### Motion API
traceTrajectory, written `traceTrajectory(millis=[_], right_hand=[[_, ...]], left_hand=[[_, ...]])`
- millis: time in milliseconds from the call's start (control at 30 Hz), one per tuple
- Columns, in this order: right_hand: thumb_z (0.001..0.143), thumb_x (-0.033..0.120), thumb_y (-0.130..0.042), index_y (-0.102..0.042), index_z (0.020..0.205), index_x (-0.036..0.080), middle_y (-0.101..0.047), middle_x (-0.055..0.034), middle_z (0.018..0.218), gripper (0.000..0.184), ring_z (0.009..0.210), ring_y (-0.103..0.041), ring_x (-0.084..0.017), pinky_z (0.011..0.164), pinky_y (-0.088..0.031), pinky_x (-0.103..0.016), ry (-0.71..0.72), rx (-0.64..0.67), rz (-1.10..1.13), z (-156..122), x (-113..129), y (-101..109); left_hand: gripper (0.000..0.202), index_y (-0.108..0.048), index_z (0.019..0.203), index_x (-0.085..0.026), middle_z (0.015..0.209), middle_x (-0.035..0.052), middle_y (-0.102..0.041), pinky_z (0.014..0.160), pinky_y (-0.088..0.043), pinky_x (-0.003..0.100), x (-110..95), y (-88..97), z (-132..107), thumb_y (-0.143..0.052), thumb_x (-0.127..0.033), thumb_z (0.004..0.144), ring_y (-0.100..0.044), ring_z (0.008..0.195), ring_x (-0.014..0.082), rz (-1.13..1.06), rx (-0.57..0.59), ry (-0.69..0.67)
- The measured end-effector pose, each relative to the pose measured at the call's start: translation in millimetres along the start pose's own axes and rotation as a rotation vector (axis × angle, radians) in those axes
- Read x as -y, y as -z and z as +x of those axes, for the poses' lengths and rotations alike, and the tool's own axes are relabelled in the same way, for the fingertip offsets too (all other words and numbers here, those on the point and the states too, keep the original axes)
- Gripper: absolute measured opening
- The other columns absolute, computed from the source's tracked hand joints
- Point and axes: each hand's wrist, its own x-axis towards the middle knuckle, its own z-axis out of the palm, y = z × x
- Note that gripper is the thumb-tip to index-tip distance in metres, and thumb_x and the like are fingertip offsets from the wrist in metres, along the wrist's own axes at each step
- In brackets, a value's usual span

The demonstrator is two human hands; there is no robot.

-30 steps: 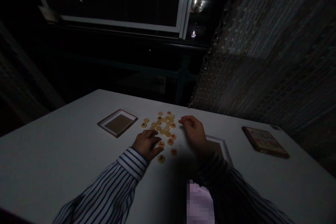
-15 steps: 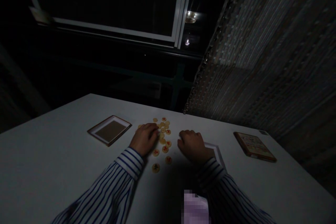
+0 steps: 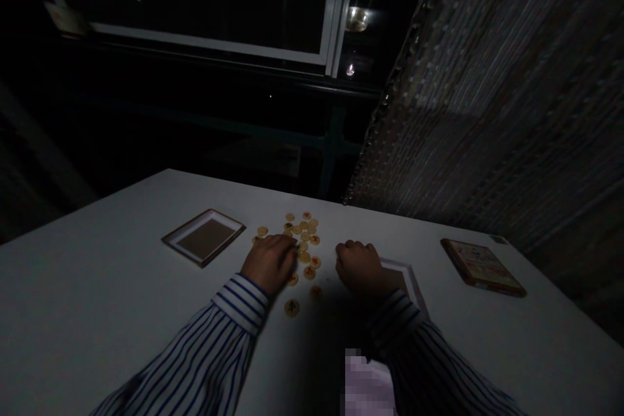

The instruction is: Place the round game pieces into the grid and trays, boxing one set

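Several round wooden Chinese chess pieces (image 3: 305, 236), some with red or dark characters, lie scattered mid-table. My left hand (image 3: 270, 263) is closed at their left side, fingers curled down and thumb near the fingertips, apparently on a Chinese chess piece; its palm hides some others. A piece with a dark character (image 3: 292, 307) lies nearest me, below a red-marked piece (image 3: 309, 272). To the right of the pieces, my right hand (image 3: 361, 268) is closed with curled fingers, and what it holds, if anything, is hidden. It partly covers a shallow white-edged box half (image 3: 414, 287).
An open shallow box tray (image 3: 171, 242) with a brown bottom lies left of the pieces. A flat printed box (image 3: 482, 265) is at the right. Behind the white table (image 3: 121, 273) are a dark window (image 3: 336, 19) and a bead curtain (image 3: 468, 97).
My left hand has shifted slightly, uncovering pieces at its far left side and partly covering a red-marked one. My right hand stays closed beside the box half. The view has tilted a little.
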Motion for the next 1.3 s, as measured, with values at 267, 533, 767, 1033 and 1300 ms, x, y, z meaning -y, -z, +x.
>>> traceTrajectory(millis=[267, 533, 767, 1033, 1300], right_hand=[[0.086, 0.023, -0.033, -0.053, 0.107, 0.016, -0.061, -0.0102, 0.096, 0.030, 0.086, -0.056, -0.021, 0.073, -0.036, -0.033, 0.003, -0.160, 0.103, 1.1, -3.5, 13.5], [0.084, 0.022, -0.038, -0.052, 0.110, 0.014, -0.059, -0.0088, 0.105, 0.031, 0.094, -0.053, -0.017, 0.083, -0.039, -0.027, 0.073, -0.400, 0.515, 1.9, -5.6, 8.7], [0.081, 0.027, -0.043, -0.056, 0.102, 0.018, -0.063, -0.0040, 0.090, 0.027, 0.078, -0.057, -0.014, 0.072, -0.044, -0.027, 0.016, -0.328, 1.028, 5.1, -0.1, 6.3], [0.072, 0.029, -0.053, -0.055, 0.091, 0.016, -0.061, -0.0017, 0.075, 0.023, 0.073, -0.058, -0.013, 0.067, -0.045, -0.025, -0.031, -0.225, 1.427, 7.9, 6.5, 6.8], [0.070, 0.025, -0.053, -0.051, 0.096, 0.018, -0.057, 0.0027, 0.063, 0.028, 0.057, -0.055, -0.010, 0.052, -0.042, -0.021, -0.050, -0.161, 1.347, 5.6, 4.9, 0.6]], left_hand=[[0.027, -0.059, 0.096, -0.017, 0.097, 0.0069, -0.064, 0.081, -0.040, 0.037, -2.8, 1.9, -0.4, -0.038, -0.028, 0.083, -0.057, 0.091, 0.0214, 0.015, 0.024, -0.005], [0.026, -0.060, 0.094, -0.017, 0.096, 0.0069, -0.064, 0.081, -0.041, 0.036, -5.4, 2.8, -0.9, -0.039, -0.026, 0.083, -0.057, 0.090, 0.0205, -0.008, 0.001, -0.021], [0.024, -0.060, 0.093, -0.018, 0.095, 0.0061, -0.064, 0.081, -0.041, 0.036, -7.4, 3.0, -0.8, -0.040, -0.025, 0.082, -0.057, 0.090, 0.0202, -0.015, -0.003, -0.025], [0.025, -0.060, 0.093, -0.016, 0.095, 0.0069, -0.065, 0.081, -0.042, 0.037, -6.8, 3.7, 0.2, -0.040, -0.025, 0.082, -0.057, 0.090, 0.0203, -0.021, -0.001, -0.034], [0.027, -0.061, 0.094, -0.016, 0.095, 0.0078, -0.065, 0.080, -0.044, 0.037, 1.5, 9.1, 0.4, -0.039, -0.027, 0.082, -0.057, 0.089, 0.0209, -0.030, -0.048, 0.016]])
